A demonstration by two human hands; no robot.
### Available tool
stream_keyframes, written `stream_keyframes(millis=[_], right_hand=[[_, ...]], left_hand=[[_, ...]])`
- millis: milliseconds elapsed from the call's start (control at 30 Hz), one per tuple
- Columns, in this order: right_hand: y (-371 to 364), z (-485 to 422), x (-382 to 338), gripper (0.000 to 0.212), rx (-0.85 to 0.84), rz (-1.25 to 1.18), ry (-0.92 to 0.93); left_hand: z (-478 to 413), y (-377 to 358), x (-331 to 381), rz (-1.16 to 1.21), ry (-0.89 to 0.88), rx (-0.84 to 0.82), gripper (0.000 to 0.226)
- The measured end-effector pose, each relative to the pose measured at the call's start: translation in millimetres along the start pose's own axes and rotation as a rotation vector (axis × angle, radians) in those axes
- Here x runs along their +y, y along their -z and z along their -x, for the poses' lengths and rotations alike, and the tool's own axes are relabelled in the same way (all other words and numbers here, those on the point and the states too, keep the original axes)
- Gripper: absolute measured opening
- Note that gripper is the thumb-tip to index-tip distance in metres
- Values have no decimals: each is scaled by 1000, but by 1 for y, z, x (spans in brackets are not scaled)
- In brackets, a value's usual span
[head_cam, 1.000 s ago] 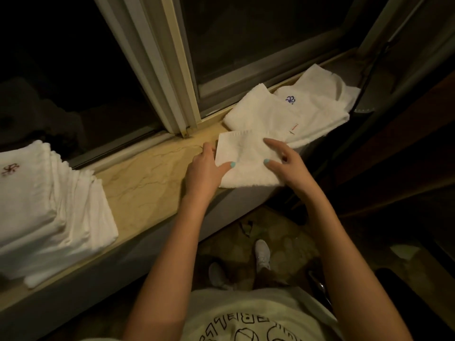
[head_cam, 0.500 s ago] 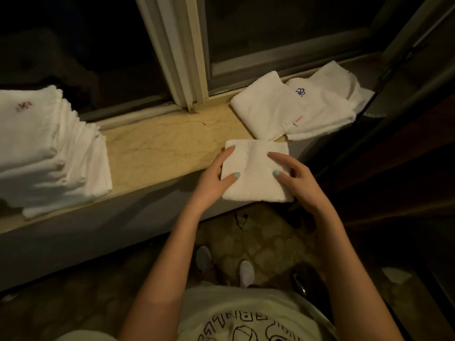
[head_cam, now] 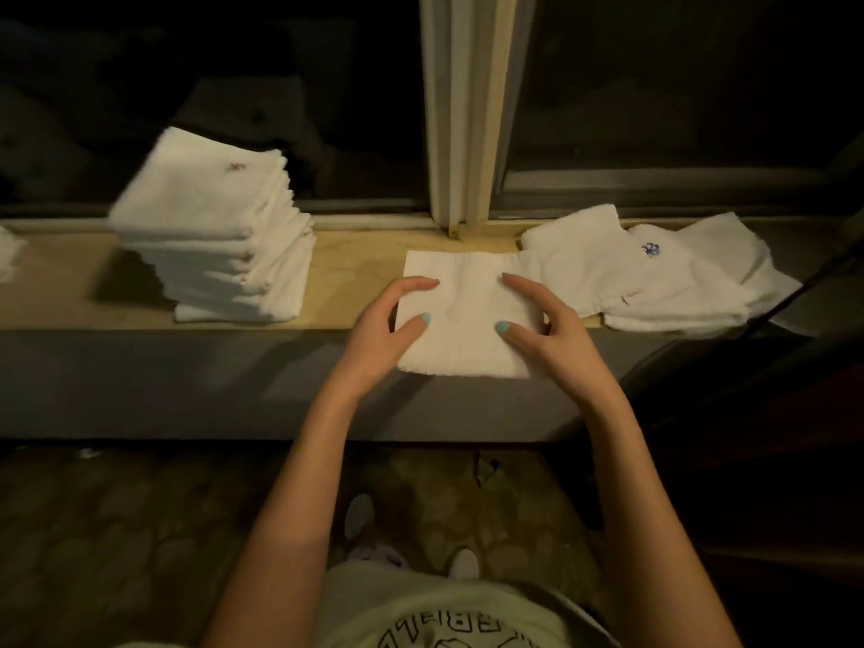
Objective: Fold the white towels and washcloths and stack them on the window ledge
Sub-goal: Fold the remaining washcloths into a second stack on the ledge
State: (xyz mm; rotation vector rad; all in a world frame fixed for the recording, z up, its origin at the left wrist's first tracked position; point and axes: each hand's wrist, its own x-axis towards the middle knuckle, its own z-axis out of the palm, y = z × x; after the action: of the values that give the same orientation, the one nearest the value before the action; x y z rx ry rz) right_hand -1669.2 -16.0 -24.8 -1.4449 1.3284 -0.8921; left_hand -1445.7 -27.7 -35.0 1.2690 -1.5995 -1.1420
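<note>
A folded washcloth (head_cam: 467,329) is held by both hands over the front edge of the window ledge (head_cam: 355,282). The left hand (head_cam: 381,329) is half open, with its thumb and first finger laid on top of the cloth at the 9 o'clock side. The right hand (head_cam: 547,325) is half open too, with thumb and first finger on top at the 3 o'clock side and the other fingers bent at the cloth's edge. It cannot be seen if any fingers are under the cloth. Since half a second ago the same hold is kept, but the tall stack of folded towels (head_cam: 215,226) is now seen much nearer the middle, at 10 o'clock from the cloth. The loose towels (head_cam: 654,273) are seen at 2 o'clock, just beside the cloth's far corner. The window post (head_cam: 467,109) is seen at 12 o'clock. The near part of the cloth is hung out past the ledge's front edge. A bare strip of ledge is left between the cloth and the stack, at 9 o'clock.
</note>
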Motion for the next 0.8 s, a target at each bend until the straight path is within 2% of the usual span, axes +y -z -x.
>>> stream_keyframes(millis=[167,333,567,800], right_hand=[[-34,-30,-43,47,-54,1,144],[-87,-81,-95,45,-64,54,230],[-176,-141,-142,45,2,84,300],[-238,-185,-162,42,98,111,258]], left_hand=[[5,56,10,57,-39,129,40],[-9,129,14,-24,-116,231,48],[-37,238,8,-123,-169,359,42],[-74,315,-16,-232,-112,299,40]])
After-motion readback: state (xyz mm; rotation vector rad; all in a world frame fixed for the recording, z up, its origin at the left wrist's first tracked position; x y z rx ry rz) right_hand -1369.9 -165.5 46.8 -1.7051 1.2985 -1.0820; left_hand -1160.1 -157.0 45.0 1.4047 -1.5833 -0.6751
